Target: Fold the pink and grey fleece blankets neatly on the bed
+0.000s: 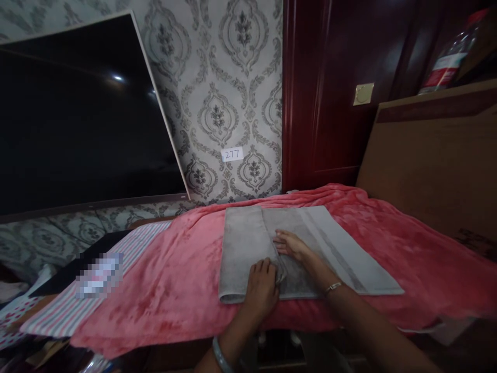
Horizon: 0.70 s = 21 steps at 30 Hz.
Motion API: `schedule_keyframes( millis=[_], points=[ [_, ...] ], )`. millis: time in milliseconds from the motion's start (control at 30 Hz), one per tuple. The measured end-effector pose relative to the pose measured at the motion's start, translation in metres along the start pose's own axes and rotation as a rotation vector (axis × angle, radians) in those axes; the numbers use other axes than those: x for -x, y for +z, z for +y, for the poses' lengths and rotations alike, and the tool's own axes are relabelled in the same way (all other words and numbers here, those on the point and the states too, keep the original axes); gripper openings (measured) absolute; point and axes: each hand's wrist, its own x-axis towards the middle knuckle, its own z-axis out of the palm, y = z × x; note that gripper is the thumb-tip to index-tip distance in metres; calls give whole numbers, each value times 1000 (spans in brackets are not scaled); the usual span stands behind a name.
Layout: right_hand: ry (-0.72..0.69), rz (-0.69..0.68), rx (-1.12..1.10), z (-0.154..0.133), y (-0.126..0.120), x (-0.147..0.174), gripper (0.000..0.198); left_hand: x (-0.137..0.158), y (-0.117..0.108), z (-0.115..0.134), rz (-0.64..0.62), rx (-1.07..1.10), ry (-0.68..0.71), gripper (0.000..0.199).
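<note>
A grey mat (pixel 310 228) with a paler band along its right side lies on a pink plush blanket (pixel 186 274). Its left part is folded over toward the middle, leaving a rounded fold at the left edge. My left hand (pixel 263 285) is at the near end of the folded flap, palm down, fingers curled over its edge, which curls up a little there; the thumb is partly hidden. Farther along the flap's edge, my right hand (pixel 293 245) is open, with its fingers stretched to the left against the mat.
A large dark screen (pixel 85 124) leans at the left. A striped cloth (pixel 66 311) lies beside the blanket with a blurred item (pixel 100 275) on it. At the right stand a cardboard box (pixel 435 155) and a bottle (pixel 450 59). A "277" label (pixel 232 154) is on the wall.
</note>
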Motion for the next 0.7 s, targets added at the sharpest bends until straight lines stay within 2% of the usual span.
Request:
schedule_keyframes(
  millis=[200, 433, 567, 700],
  points=[
    [-56, 75, 123, -16, 16, -38, 60, 13, 12, -13, 62, -63, 35, 42],
    [-274, 138, 311, -29, 43, -65, 71, 8, 14, -19, 132, -11, 99, 51],
    [-339, 203, 435, -29, 32, -72, 76, 0, 20, -11, 178, 16, 144, 54],
    [-265, 272, 553, -19, 7, -73, 75, -5, 28, 3, 131, -18, 169, 45]
  ],
)
